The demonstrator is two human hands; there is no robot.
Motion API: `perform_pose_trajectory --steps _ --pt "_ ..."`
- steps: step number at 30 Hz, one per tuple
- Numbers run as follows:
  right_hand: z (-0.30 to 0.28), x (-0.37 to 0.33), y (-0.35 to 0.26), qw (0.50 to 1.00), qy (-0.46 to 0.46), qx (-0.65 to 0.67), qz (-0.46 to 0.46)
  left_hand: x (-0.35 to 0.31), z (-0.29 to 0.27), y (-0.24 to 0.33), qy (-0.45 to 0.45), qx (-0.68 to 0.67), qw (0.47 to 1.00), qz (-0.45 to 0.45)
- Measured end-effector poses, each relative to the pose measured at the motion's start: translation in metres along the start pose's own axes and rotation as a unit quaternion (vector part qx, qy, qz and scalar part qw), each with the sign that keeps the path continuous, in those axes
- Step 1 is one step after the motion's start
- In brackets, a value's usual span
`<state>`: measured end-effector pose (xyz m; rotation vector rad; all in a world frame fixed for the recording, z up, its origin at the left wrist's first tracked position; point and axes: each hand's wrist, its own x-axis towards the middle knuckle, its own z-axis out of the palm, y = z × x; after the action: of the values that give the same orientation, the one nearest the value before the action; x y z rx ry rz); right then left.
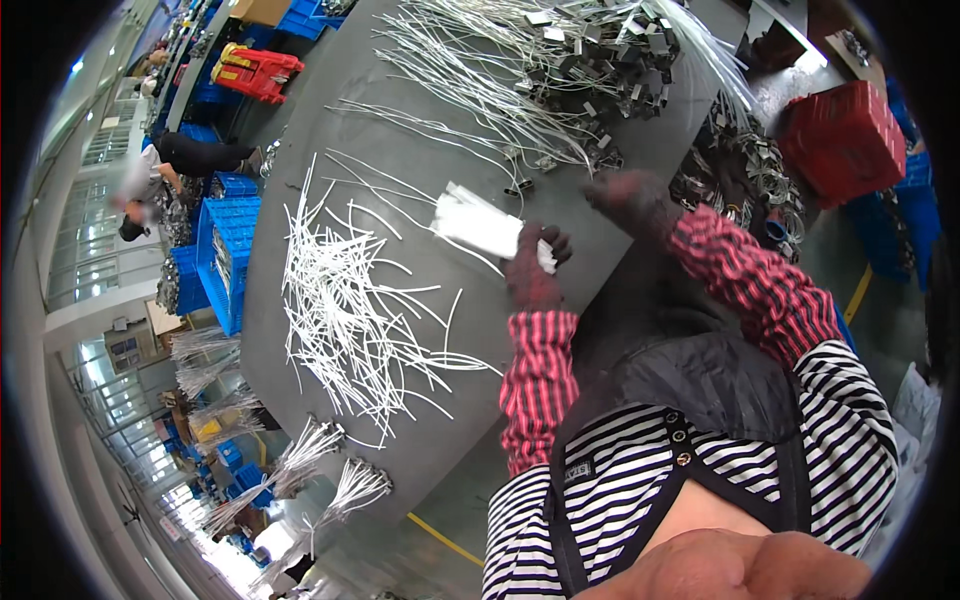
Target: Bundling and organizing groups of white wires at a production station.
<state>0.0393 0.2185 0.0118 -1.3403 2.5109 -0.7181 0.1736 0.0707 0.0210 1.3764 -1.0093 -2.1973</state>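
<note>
My left hand [537,265], in a dark red glove, is closed around a flat white bundle [478,220] above the grey table. The bundle looks like many thin strips or tubes; its exact kind is unclear. Thin white wires [400,195] run beside and under it. My right hand [632,200], also gloved, is at the table's near edge, with its fingertips near the ends of the wires and their small dark metal parts [600,155]. Its fingers are dark and blurred, so whether they hold anything does not show.
A loose heap of short white tubes [350,320] covers the table's left part. Many white wires with metal parts [610,60] pile up at the far side. A red crate [843,140] stands right; blue crates [228,255] stand left. Another person [150,180] is at far left.
</note>
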Motion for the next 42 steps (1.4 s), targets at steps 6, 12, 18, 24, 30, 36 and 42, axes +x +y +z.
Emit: perform_pose_trajectory --steps 6,12,18,24,30,36,42 --pt "-0.008 -0.064 -0.03 0.979 -0.158 -0.001 0.13 0.007 0.082 -0.047 0.033 0.108 0.99 -0.089" --pt "-0.029 -0.233 0.04 0.857 0.026 0.446 0.256 0.03 0.09 -0.077 0.103 -0.003 0.991 -0.091" --pt "-0.024 -0.424 0.152 0.803 0.012 0.214 0.556 0.031 0.063 -0.059 -0.062 -0.075 0.995 0.002" --pt "-0.03 -0.503 0.187 0.766 0.056 0.322 0.553 0.025 0.055 -0.036 -0.048 -0.11 0.991 0.067" --pt "-0.033 -0.501 0.189 0.756 0.066 0.311 0.572 0.033 0.036 -0.025 -0.046 -0.148 0.984 0.092" --pt "-0.025 -0.468 0.181 0.758 0.046 0.333 0.559 0.025 0.022 -0.025 -0.035 -0.161 0.977 0.137" --pt "0.01 -0.264 0.096 0.795 -0.037 0.478 0.371 0.014 0.003 -0.052 -0.104 -0.04 0.985 0.131"
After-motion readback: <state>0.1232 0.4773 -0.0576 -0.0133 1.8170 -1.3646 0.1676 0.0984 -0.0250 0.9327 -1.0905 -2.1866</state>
